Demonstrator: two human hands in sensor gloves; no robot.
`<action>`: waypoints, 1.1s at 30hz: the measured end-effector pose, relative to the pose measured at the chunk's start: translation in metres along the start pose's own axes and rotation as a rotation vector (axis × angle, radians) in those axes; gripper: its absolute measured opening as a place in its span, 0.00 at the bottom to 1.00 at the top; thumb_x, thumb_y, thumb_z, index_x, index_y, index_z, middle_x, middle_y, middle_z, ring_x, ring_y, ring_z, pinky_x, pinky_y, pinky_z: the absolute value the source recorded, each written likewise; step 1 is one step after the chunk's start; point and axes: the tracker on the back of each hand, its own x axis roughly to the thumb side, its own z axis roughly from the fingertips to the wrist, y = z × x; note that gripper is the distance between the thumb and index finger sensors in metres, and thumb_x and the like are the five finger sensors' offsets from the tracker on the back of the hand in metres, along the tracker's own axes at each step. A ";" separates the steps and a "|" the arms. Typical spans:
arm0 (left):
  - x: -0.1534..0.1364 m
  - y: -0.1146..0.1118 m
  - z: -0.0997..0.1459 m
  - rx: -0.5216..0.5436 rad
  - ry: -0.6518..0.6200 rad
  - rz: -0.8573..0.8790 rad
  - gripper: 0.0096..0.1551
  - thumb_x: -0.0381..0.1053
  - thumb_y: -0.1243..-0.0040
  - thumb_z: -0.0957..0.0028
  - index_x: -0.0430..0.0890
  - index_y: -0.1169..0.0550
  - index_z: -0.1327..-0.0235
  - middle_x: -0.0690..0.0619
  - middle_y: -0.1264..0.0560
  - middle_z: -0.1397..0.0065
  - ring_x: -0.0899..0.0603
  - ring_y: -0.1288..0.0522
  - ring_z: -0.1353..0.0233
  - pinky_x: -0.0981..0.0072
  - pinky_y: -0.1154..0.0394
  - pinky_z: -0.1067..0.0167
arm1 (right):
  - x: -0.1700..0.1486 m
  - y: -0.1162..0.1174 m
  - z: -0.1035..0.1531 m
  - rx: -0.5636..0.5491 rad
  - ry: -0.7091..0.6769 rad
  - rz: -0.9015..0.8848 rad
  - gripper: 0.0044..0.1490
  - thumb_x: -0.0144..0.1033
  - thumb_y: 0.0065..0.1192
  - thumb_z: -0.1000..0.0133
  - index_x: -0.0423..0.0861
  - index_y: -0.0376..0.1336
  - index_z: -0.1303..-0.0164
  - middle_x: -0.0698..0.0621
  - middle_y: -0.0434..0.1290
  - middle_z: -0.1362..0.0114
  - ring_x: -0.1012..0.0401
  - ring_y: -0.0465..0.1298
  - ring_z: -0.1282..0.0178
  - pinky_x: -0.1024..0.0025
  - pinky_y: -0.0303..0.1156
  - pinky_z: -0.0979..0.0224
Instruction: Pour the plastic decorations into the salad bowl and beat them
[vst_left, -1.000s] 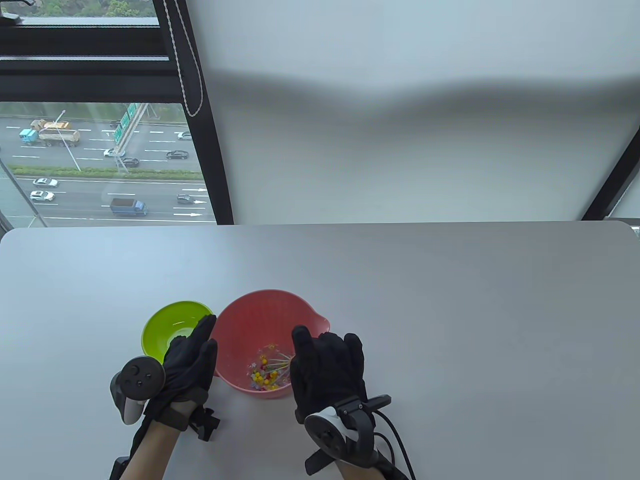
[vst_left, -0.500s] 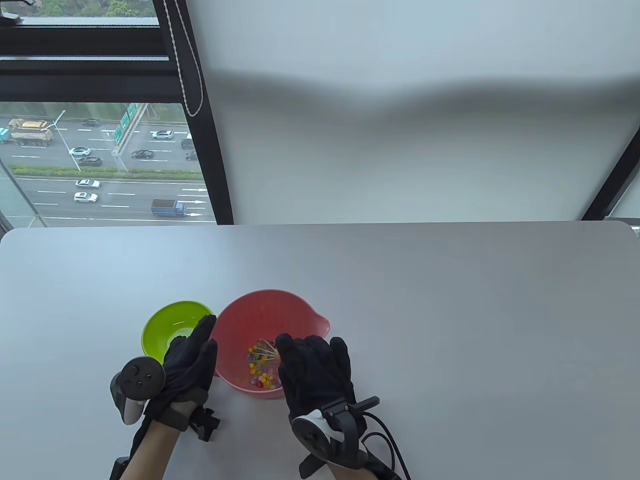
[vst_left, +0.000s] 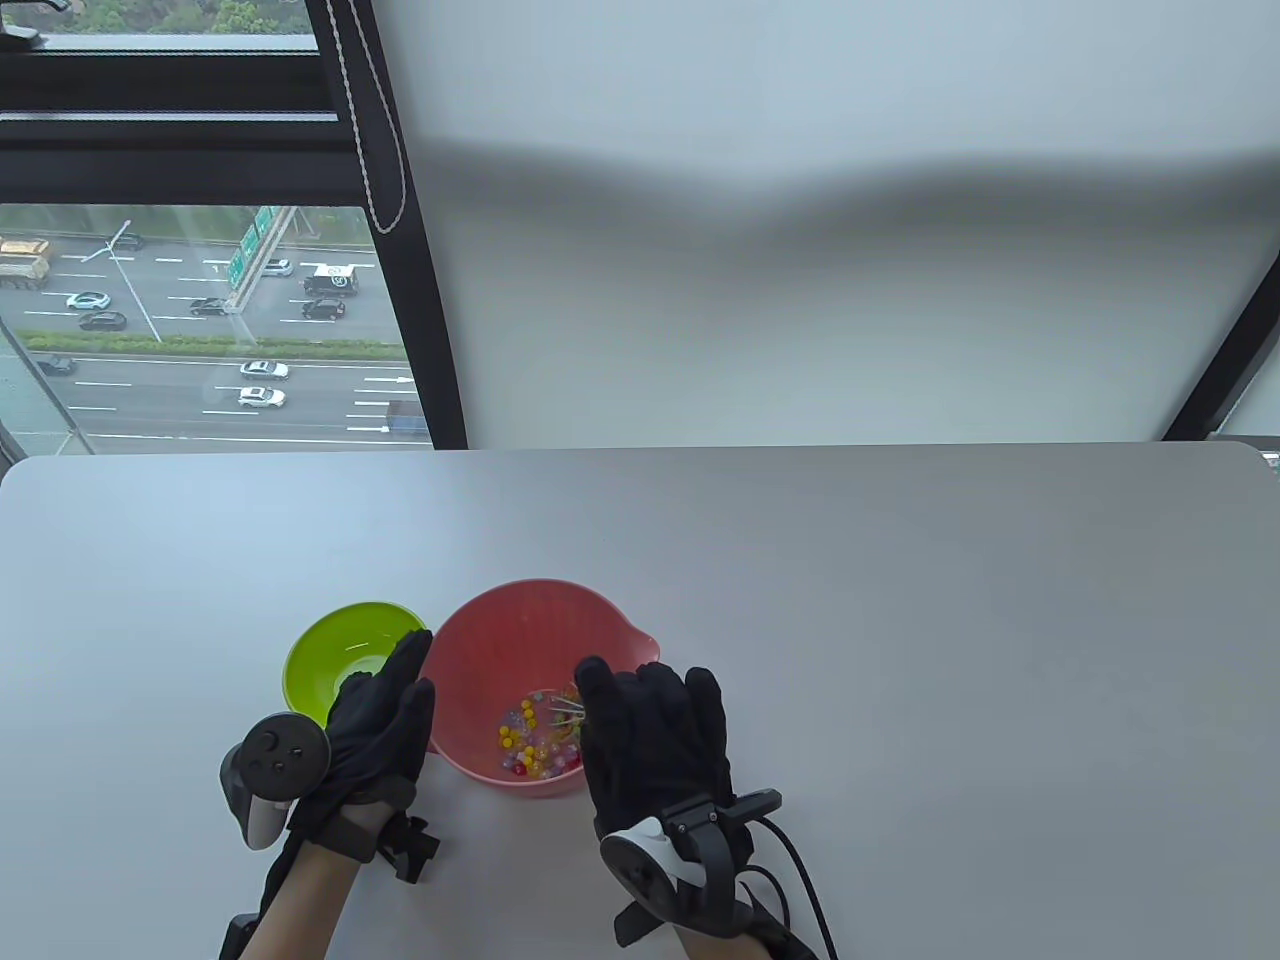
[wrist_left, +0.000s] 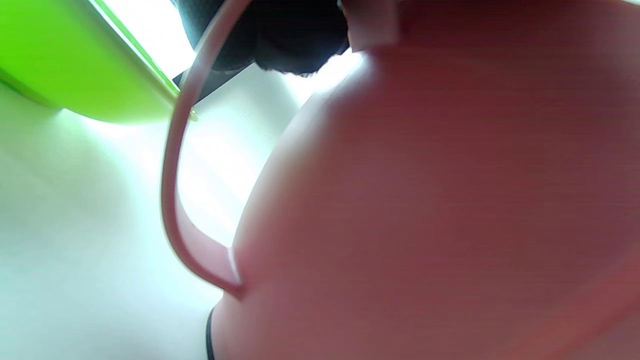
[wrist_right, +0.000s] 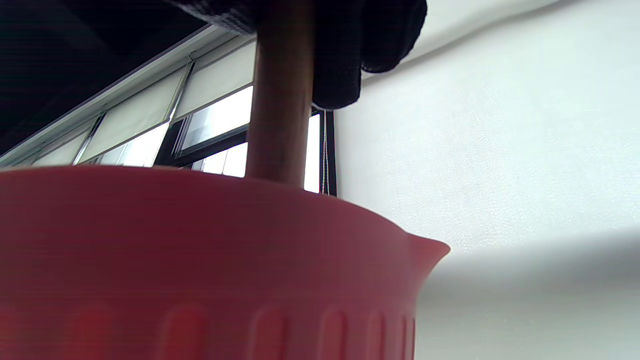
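Your left hand (vst_left: 375, 715) braces the pink plastic salad bowl (vst_left: 520, 625) on the worktop (vst_left: 900, 620), fingers straight, while your right hand (vst_left: 650, 735) grips the wooden-handled whisk (wrist_right: 280, 100), beating the coloured plastic beads (vst_left: 530, 740) inside.

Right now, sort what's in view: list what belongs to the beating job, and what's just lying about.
In the job:
- pink salad bowl
- plastic decorations inside it
- whisk, gripped by the right hand
- left hand, steadying the bowl's handle side
- green bowl, already emptied

Lying about:
- nothing else on the table
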 end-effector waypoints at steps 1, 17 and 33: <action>0.000 0.000 0.000 0.000 0.000 0.000 0.41 0.71 0.61 0.38 0.51 0.38 0.17 0.48 0.26 0.42 0.35 0.33 0.34 0.34 0.55 0.24 | 0.000 -0.001 0.000 -0.001 0.004 -0.006 0.34 0.54 0.44 0.33 0.61 0.46 0.15 0.60 0.71 0.30 0.54 0.63 0.24 0.48 0.42 0.16; 0.000 0.000 0.000 0.001 0.000 0.000 0.41 0.71 0.61 0.38 0.51 0.38 0.17 0.48 0.26 0.42 0.35 0.33 0.34 0.34 0.55 0.24 | 0.006 0.015 0.005 0.108 0.061 -0.116 0.34 0.55 0.47 0.33 0.60 0.48 0.17 0.61 0.72 0.30 0.55 0.65 0.24 0.48 0.45 0.16; 0.000 0.000 0.000 0.000 0.000 0.001 0.41 0.71 0.61 0.38 0.51 0.38 0.17 0.48 0.26 0.42 0.35 0.33 0.34 0.34 0.55 0.24 | 0.005 0.011 0.003 0.045 -0.012 0.050 0.33 0.53 0.48 0.33 0.60 0.48 0.17 0.60 0.70 0.28 0.53 0.63 0.24 0.47 0.43 0.16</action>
